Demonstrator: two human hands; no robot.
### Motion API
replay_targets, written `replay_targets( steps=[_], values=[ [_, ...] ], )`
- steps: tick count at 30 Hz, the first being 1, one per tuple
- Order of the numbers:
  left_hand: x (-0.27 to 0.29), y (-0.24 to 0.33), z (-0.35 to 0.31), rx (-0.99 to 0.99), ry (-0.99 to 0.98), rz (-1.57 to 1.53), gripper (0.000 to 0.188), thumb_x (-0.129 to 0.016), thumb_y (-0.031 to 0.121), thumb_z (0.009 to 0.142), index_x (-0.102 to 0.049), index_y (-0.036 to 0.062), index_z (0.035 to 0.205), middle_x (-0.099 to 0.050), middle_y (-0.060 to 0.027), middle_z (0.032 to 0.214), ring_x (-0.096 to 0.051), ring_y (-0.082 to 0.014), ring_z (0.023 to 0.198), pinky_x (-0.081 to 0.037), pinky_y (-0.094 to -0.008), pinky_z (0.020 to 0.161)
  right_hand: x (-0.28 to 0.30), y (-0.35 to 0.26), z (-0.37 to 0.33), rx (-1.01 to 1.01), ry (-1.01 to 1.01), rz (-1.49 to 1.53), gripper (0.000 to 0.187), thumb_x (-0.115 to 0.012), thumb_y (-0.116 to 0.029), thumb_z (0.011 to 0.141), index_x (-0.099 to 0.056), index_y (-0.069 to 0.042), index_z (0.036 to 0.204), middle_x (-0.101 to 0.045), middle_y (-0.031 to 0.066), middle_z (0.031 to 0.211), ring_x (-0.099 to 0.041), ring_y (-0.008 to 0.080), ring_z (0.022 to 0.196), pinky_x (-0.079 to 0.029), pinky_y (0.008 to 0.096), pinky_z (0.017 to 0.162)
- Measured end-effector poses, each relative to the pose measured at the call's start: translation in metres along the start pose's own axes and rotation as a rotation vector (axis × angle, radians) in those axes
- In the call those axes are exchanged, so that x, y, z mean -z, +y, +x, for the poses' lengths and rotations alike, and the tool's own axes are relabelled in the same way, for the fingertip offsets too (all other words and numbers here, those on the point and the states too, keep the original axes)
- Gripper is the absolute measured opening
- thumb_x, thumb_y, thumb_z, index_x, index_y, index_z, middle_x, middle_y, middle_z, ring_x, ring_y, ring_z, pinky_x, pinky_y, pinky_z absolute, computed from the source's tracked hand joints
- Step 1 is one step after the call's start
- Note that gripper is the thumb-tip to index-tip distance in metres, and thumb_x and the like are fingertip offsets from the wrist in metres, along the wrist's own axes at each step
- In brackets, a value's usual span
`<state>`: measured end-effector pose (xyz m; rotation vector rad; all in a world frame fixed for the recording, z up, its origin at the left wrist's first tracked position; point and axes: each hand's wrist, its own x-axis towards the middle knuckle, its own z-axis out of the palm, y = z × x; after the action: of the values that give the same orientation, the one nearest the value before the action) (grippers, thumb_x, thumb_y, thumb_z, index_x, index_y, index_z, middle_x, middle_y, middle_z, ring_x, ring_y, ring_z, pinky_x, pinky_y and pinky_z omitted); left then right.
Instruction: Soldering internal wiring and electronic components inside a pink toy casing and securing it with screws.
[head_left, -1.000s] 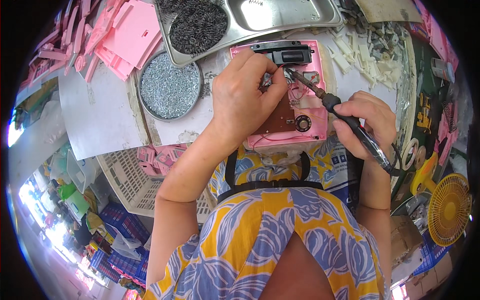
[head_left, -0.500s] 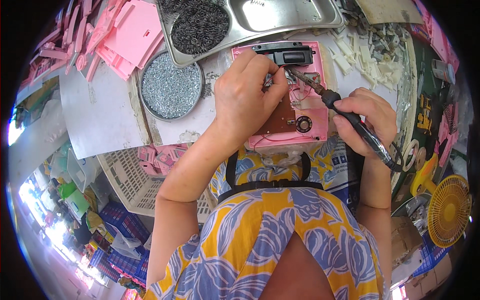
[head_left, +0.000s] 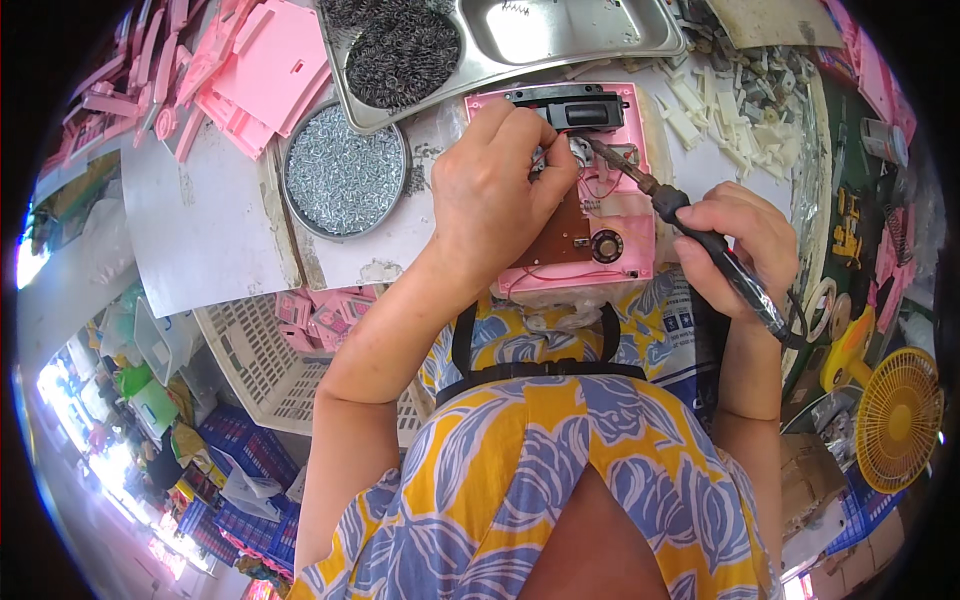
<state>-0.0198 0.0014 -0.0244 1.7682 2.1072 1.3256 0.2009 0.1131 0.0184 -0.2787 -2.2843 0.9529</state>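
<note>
One pink casing (head_left: 638, 240) is lying on the counter (head_left: 340, 256); one soldering iron (head_left: 668, 203) is pointing over it; right hand (head_left: 745, 245), right of casing, is gripping the iron; left hand (head_left: 495, 185) is covering the casing's left part, cannot tell whether its grip is holding anything

Soldering iron (head_left: 668, 203) in right hand (head_left: 755, 240), pink casing (head_left: 641, 230) beneath left hand (head_left: 500, 180), round dish (head_left: 406, 165) left of that hand.
</note>
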Motion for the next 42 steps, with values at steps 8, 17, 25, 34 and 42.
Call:
replay_targets(
  steps=[8,17,25,34,42],
  values=[
    [0.001,0.003,0.001,0.007,-0.005,0.013,0.015,-0.076,0.008,0.080,-0.061,0.0073,0.079,-0.059,-0.0082,0.076,-0.060,-0.0262,0.056,-0.049,-0.0375,0.050,0.012,-0.009,-0.014,-0.056,0.052,0.045,0.026,-0.076,-0.001,0.075,-0.067,0.003,0.099,-0.061,0.0091,0.067,-0.052,0.0180,0.053,-0.039,0.0299,0.050],
    [0.001,0.003,0.000,0.009,0.014,0.003,0.015,-0.077,0.008,0.079,-0.062,0.0068,0.079,-0.059,-0.0074,0.076,-0.059,-0.0238,0.055,-0.048,-0.0355,0.049,0.019,-0.011,-0.018,-0.071,0.081,0.020,0.026,-0.075,0.001,0.075,-0.067,0.004,0.099,-0.064,0.0121,0.072,-0.055,0.0193,0.055,-0.040,0.0299,0.051],
    [0.024,0.023,0.000,0.096,-0.020,0.064,0.021,-0.081,0.012,0.077,-0.064,0.0056,0.088,-0.058,-0.0074,0.080,-0.061,-0.0217,0.060,-0.048,-0.0347,0.051,0.033,-0.010,-0.035,-0.142,0.146,0.044,0.025,-0.074,0.002,0.077,-0.066,0.006,0.100,-0.063,0.0115,0.074,-0.054,0.0175,0.059,-0.039,0.0281,0.054],
    [0.010,0.053,-0.002,-0.241,-0.668,0.095,0.019,-0.074,0.011,0.083,-0.064,0.0075,0.098,-0.061,-0.0076,0.086,-0.064,-0.0291,0.069,-0.052,-0.0404,0.058,0.047,-0.017,-0.052,-0.193,0.224,0.028,0.028,-0.074,0.005,0.078,-0.066,0.006,0.105,-0.065,0.0114,0.083,-0.056,0.0145,0.068,-0.041,0.0252,0.061],
    [0.012,0.034,0.003,-0.057,-0.591,-0.340,0.015,-0.075,0.002,0.084,-0.070,0.0038,0.097,-0.067,-0.0070,0.089,-0.068,-0.0219,0.074,-0.054,-0.0299,0.063,0.046,-0.024,-0.072,-0.286,0.326,0.039,0.031,-0.075,0.005,0.079,-0.065,0.007,0.109,-0.065,0.0113,0.089,-0.058,0.0141,0.074,-0.044,0.0243,0.066]
  ],
)
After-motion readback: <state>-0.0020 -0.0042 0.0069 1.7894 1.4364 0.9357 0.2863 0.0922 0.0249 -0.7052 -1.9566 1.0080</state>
